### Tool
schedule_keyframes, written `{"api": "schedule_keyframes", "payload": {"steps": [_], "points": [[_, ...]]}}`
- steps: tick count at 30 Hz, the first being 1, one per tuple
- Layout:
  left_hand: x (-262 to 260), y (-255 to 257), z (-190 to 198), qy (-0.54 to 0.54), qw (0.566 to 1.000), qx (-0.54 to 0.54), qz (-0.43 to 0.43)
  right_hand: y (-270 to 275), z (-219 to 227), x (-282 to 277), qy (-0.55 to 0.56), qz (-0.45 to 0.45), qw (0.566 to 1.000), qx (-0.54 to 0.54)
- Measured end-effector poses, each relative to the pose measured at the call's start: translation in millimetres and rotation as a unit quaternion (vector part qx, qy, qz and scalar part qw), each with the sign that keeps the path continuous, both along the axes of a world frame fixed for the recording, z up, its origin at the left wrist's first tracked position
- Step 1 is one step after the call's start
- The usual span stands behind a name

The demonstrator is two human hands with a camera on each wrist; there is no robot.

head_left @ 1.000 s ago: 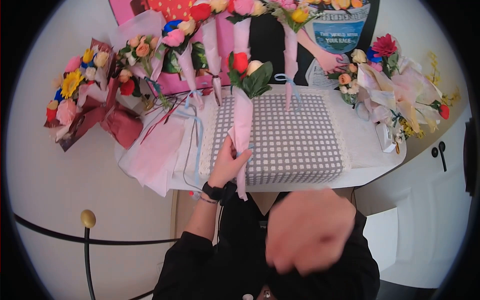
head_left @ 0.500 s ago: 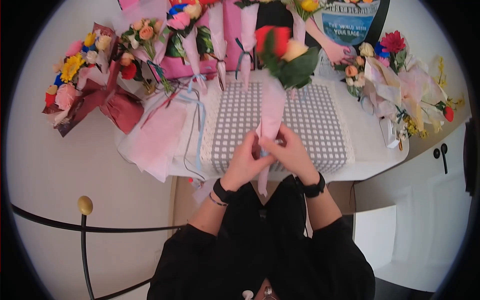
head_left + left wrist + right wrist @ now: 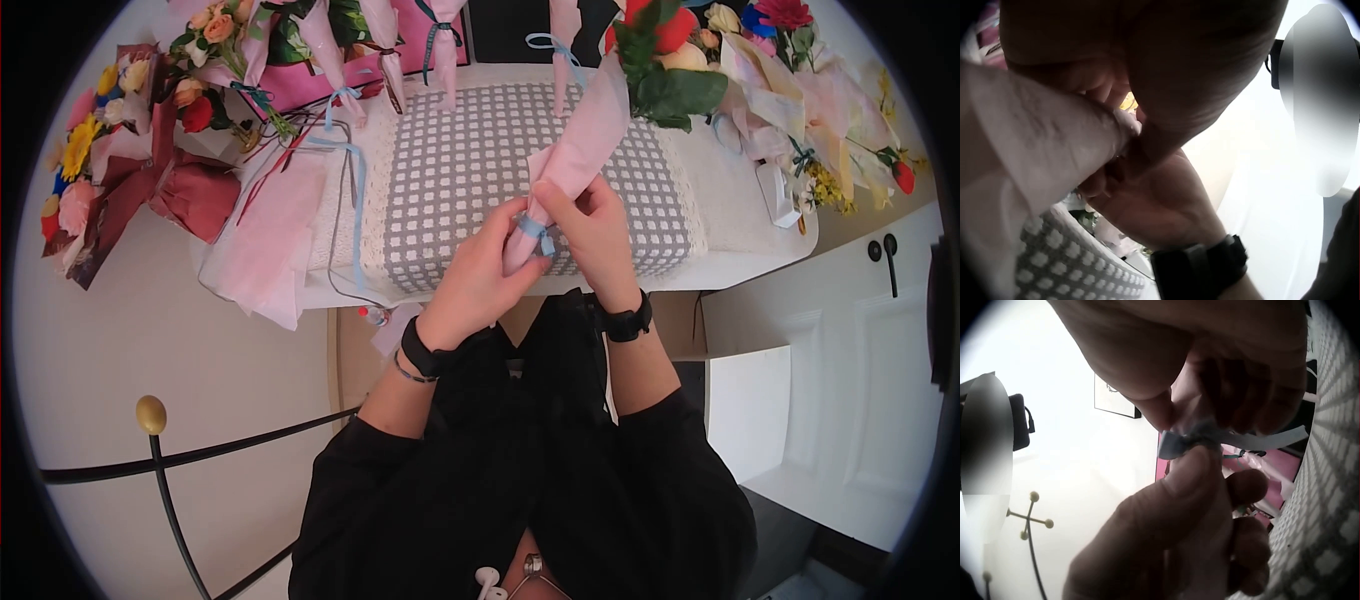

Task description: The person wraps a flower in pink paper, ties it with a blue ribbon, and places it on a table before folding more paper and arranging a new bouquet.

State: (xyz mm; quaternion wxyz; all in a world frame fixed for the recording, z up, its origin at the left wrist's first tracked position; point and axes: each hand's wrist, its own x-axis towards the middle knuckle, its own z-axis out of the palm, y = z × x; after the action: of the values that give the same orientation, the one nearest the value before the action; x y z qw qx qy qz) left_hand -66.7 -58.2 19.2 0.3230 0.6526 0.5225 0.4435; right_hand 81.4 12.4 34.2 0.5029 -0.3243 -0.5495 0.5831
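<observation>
A small bouquet in pink paper (image 3: 590, 135), with a red and a cream bloom and green leaves (image 3: 680, 92), is tilted to the upper right over the checked cloth. The left hand (image 3: 480, 270) grips the lower wrap, its thumb just under the light blue ribbon (image 3: 537, 232). Higher up, the right hand (image 3: 597, 238) holds the paper between thumb and fingers. In the right wrist view the ribbon bow (image 3: 1188, 441) lies between the two hands, the left thumb against it. The left wrist view shows the paper cone (image 3: 1041, 137) large and dark.
Other pink-wrapped bouquets (image 3: 380, 45) stand along the table's back. A dark red bouquet (image 3: 190, 190) is at the left, beside pink paper sheets (image 3: 270, 240) and loose ribbons. Pale-wrapped flowers (image 3: 770, 100) and a white box (image 3: 777, 195) stand at the right.
The right hand has come from near the camera onto the wrap. The bouquet has gone from upright to leaning right, and the head view has shifted.
</observation>
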Motion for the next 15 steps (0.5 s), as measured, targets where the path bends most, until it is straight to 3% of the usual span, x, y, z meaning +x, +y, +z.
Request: {"api": "schedule_keyframes", "payload": {"steps": [2,4,6,10,15], "points": [[0,4,-5,-0.006,0.999,-0.031,-0.004,2,-6,4,0.006,0.002,1.000,0.011],[-3,7,-12,-0.243,0.960,-0.122,-0.068,3,-9,12,0.012,0.006,1.000,0.023],[-3,8,-13,-0.273,0.950,-0.126,-0.086,6,-11,25,-0.018,0.129,0.991,0.028],[-3,11,-22,-0.373,0.908,-0.157,-0.106,7,-26,40,-0.115,0.117,0.986,0.021],[7,14,-37,-0.420,0.884,-0.183,-0.090,2,-19,42,-0.245,0.057,0.967,0.041]]}}
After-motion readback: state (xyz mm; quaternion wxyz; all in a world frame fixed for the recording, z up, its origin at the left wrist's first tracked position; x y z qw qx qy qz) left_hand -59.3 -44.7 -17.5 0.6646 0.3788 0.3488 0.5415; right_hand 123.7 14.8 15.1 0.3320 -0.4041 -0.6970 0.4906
